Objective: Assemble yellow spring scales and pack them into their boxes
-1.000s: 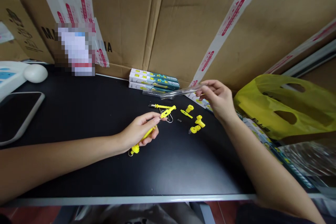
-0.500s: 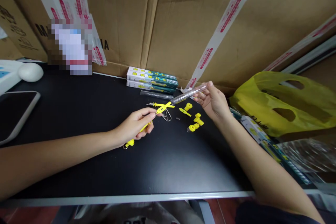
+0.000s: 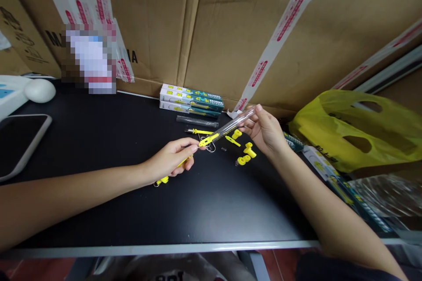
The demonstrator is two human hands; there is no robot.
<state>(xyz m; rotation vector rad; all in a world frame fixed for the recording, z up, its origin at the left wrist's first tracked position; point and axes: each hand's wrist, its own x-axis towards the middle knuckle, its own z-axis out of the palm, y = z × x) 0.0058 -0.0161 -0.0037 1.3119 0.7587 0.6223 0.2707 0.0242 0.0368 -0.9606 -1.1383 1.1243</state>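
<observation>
My left hand (image 3: 180,156) is closed on a yellow rod assembly, whose flat perforated piece (image 3: 206,141) sticks out past the fingertips. My right hand (image 3: 265,129) pinches the upper end of a clear tube (image 3: 234,124). The tube's lower end is around the tip of the yellow piece. Beneath them on the black table (image 3: 198,210) lie another yellow rod (image 3: 199,131) with a metal tip and a wire hook (image 3: 211,147). Several yellow fittings (image 3: 249,150) and a small spring (image 3: 223,149) rest to the right. A yellow part with a ring (image 3: 162,181) shows below my left hand.
Small printed boxes (image 3: 191,100) are stacked at the back, with a second clear tube (image 3: 197,121) before them. A phone (image 3: 21,142) and a white object (image 3: 39,91) are at left. At right are a yellow bag (image 3: 356,129) and more boxes (image 3: 343,186).
My right hand has brought the clear tube down and left. The tube's lower end now surrounds the tip of the yellow piece, which earlier stood outside it.
</observation>
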